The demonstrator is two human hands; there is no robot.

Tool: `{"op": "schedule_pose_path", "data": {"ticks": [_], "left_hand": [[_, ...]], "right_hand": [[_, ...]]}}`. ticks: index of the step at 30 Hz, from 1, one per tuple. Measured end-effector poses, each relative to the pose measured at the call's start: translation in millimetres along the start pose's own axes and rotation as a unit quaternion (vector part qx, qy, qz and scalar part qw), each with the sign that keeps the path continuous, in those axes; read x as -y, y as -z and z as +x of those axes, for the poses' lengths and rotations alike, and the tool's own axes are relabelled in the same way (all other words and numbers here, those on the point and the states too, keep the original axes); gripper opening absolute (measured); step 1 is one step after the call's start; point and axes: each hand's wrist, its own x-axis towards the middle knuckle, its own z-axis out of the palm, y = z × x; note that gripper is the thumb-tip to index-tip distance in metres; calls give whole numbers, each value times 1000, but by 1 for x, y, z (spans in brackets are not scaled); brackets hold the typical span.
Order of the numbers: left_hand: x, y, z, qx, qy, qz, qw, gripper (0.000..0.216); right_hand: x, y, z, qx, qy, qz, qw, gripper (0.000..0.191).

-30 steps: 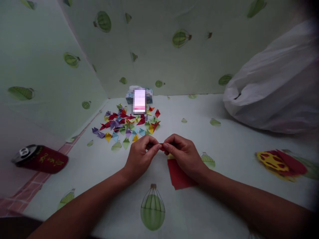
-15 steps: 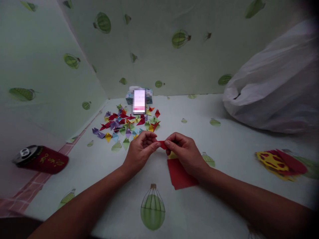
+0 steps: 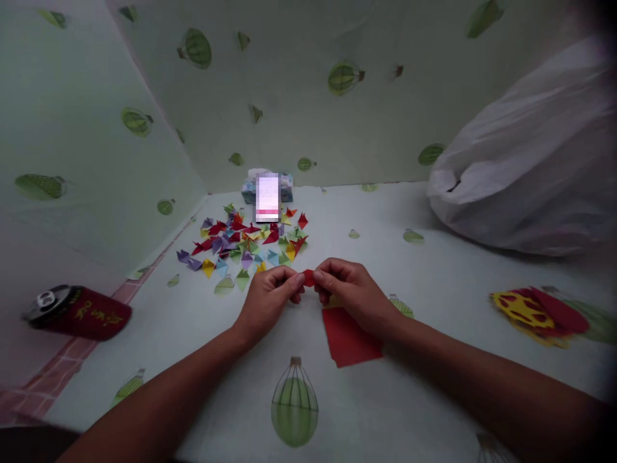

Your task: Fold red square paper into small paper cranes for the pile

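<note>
Apparently folded, tiny red paper (image 3: 309, 278)

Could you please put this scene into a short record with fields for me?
Hands: left hand and right hand pinch a small red folded paper piece between their fingertips
Below the right hand: flat red paper sheet on the balloon-print table cover
Behind the hands: heap of small folded coloured paper pieces
Far left: red can, lying on its side
Right: white plastic bag
</note>
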Motion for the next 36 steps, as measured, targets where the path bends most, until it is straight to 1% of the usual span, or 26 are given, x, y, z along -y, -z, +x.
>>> {"op": "schedule_pose_path", "data": {"ticks": [4, 6, 10, 13, 15, 19, 22, 24, 26, 29, 32, 36], "left_hand": [[-1, -1, 1, 20, 5, -5, 1000, 25], [-2, -1, 1, 19, 18, -15, 1000, 24], [-1, -3, 1, -32, 54, -92, 994, 25], [1, -6, 0, -58, 74, -141, 986, 28], [2, -8, 0, -51, 78, -149, 984, 28], [3, -9, -1, 10, 70, -124, 990, 25], [2, -8, 0, 41, 63, -95, 993, 25], [2, -8, -1, 39, 69, -102, 992, 26], [3, -10, -2, 19, 84, -132, 988, 26], [6, -11, -3, -9, 102, -173, 980, 27], [7, -11, -3, 1, 85, -163, 983, 26], [5, -8, -2, 7, 49, -123, 991, 25]], "right_hand": [[-1, 0, 1, 17, -1, -43, 999, 26], [-2, 1, 1, 20, -5, -45, 999, 27], [-2, 1, 2, -6, 7, 19, 1000, 34], [-3, -1, 1, 3, 5, 34, 999, 31], [-5, -3, 1, 15, -8, 39, 999, 27], [-8, -4, 1, 9, -16, 36, 999, 22], [-7, -3, 0, -1, -7, 19, 1000, 23], [-5, -2, 0, -11, 1, 20, 1000, 28], [-3, -2, 0, -14, 1, 37, 999, 33], [-3, -4, 0, 3, -5, 59, 998, 28], [-4, -4, 0, 16, -2, 46, 999, 21], [-4, -2, 0, 14, 2, 31, 999, 22]]}}
